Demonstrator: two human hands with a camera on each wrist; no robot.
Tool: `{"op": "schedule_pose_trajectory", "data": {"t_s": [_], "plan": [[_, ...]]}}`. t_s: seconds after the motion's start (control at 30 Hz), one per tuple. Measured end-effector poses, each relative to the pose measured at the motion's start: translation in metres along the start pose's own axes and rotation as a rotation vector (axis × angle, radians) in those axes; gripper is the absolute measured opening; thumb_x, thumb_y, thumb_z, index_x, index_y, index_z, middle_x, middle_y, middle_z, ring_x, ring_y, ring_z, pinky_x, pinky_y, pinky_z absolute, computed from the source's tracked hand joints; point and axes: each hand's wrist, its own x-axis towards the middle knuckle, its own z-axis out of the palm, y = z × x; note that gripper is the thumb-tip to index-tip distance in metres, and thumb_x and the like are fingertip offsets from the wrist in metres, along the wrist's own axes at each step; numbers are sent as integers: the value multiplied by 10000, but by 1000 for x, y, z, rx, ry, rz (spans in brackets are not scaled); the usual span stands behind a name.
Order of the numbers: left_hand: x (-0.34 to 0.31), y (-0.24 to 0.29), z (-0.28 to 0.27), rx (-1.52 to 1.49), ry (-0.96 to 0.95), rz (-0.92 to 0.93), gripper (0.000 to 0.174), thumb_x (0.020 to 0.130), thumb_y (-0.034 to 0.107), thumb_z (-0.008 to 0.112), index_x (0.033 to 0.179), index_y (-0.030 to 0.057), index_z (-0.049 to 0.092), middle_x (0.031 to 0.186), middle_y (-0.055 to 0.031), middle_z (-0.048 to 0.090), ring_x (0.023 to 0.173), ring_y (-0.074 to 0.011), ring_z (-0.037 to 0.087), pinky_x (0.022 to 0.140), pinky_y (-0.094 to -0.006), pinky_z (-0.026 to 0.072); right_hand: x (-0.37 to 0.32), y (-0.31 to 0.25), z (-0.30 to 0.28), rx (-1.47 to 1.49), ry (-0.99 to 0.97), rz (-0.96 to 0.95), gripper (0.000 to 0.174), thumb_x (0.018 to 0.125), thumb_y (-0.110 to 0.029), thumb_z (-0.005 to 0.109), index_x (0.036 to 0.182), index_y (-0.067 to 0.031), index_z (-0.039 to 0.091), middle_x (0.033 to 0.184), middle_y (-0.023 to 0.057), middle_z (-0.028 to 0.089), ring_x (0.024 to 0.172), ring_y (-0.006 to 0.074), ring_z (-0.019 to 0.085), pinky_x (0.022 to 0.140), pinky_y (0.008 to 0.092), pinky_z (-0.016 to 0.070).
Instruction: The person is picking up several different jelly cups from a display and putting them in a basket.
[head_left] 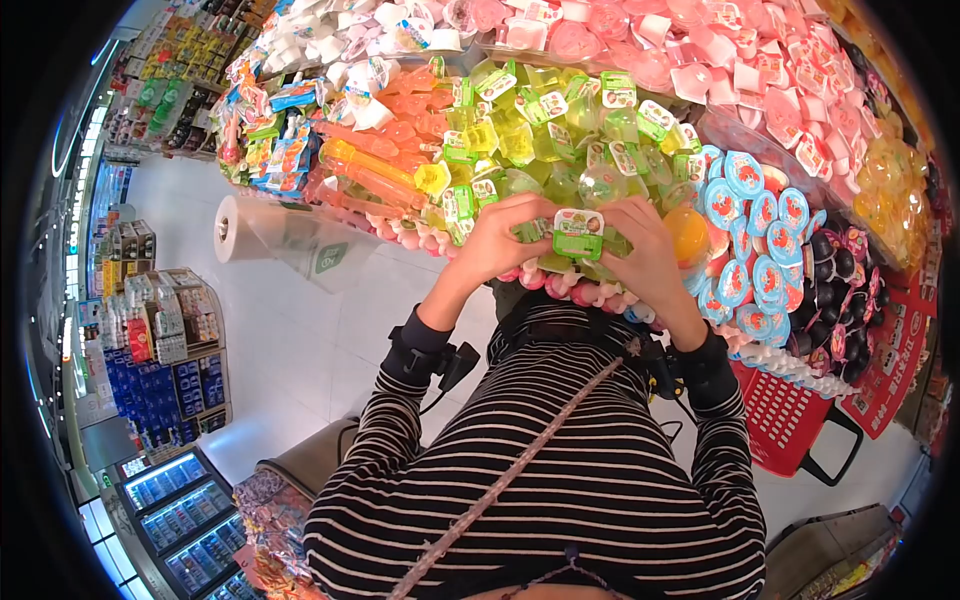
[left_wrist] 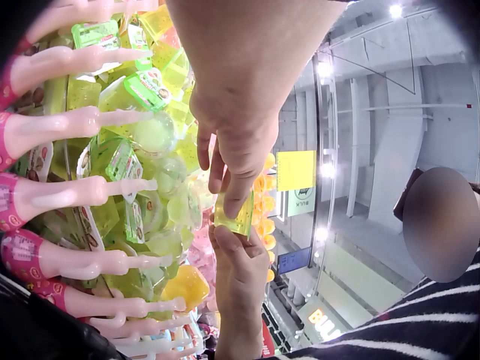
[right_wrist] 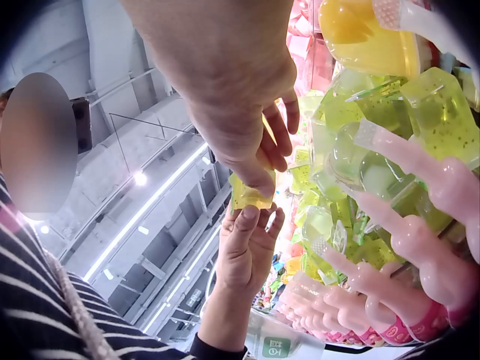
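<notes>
Both hands hold one small green jelly cup (head_left: 578, 234) with a white-and-green label, above the front of the green jelly pile (head_left: 515, 135). The left hand (head_left: 500, 240) pinches its left side and the right hand (head_left: 643, 250) its right side. In the left wrist view the yellow-green cup (left_wrist: 237, 217) sits between the thumbs and fingers of the left hand (left_wrist: 236, 142) and the right hand (left_wrist: 241, 262). The right wrist view shows the cup (right_wrist: 251, 193) between the right hand (right_wrist: 240, 120) and left hand (right_wrist: 247, 251).
Pink cups (head_left: 700, 50), orange jellies (head_left: 400, 120), blue-lidded cups (head_left: 742, 175) and dark round packs (head_left: 835, 270) surround the green pile. A plastic bag roll (head_left: 228, 228) lies at the left. Pink-and-white figures (left_wrist: 82, 191) line the front edge. A red basket (head_left: 785, 420) stands at the right.
</notes>
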Motion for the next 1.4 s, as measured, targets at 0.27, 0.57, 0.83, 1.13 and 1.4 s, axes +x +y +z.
{"op": "schedule_pose_trajectory", "data": {"t_s": [0.27, 0.57, 0.83, 1.13, 1.4], "plan": [[1, 0, -2, -12, -2, 5, 360, 592, -12, 713, 939, 29, 627, 886, -102, 623, 821, -262, 610, 735, -315, 487, 1, -2, -1, 9, 3, -5, 290, 604, -50, 682, 882, -51, 599, 906, 66, 596, 891, 254, 548, 778, 349, 441], [2, 4, -4, 8, -19, 10, 350, 587, -11, 706, 927, 28, 627, 863, -89, 617, 804, -256, 604, 730, -314, 484, 0, -1, -2, 1, 3, -15, 290, 596, -89, 698, 868, -60, 602, 902, 55, 600, 889, 244, 550, 775, 351, 430], [2, 3, -4, 10, -25, 32, 350, 587, -4, 707, 926, 26, 624, 870, -91, 615, 816, -259, 603, 739, -313, 481, -1, -2, -4, -28, 0, -20, 280, 591, -104, 701, 851, -66, 604, 899, 45, 604, 879, 236, 550, 758, 348, 428], [2, 4, -4, 2, -36, 14, 349, 589, 5, 707, 927, 30, 620, 870, -93, 613, 815, -261, 602, 739, -312, 481, -1, -2, -3, -27, 11, -24, 275, 592, -110, 705, 845, -68, 606, 892, 42, 607, 870, 236, 551, 758, 346, 429], [2, 5, -5, -3, -42, 22, 347, 587, 15, 714, 920, 24, 616, 857, -99, 606, 806, -270, 594, 740, -321, 475, -1, -1, -2, -13, 9, -29, 281, 590, -116, 713, 847, -68, 610, 901, 38, 612, 874, 229, 554, 762, 346, 429]]}}
